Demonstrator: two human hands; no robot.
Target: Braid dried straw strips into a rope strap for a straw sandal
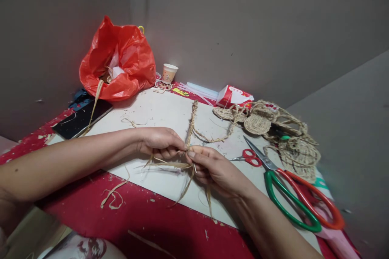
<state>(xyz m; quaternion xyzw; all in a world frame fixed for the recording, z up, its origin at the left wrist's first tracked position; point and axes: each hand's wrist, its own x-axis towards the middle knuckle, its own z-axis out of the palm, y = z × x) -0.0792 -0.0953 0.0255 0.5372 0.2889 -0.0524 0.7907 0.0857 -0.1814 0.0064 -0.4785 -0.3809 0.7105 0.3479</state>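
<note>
Head view: left hand (159, 142), right hand (212, 168), grips pinched on straw braid (192, 119); light, limp, probably brittle; hold at woven end.

Forearms converging, left hand (161, 142) and right hand (212, 168) pinching, fingertips meeting

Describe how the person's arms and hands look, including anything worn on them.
The left hand and right hand are bare: no gloves, rings or watch show. Both forearms are uncovered, with no sleeve in view.

Braided straw cord (191, 123) lies straight across white board (near end frayed).
</note>
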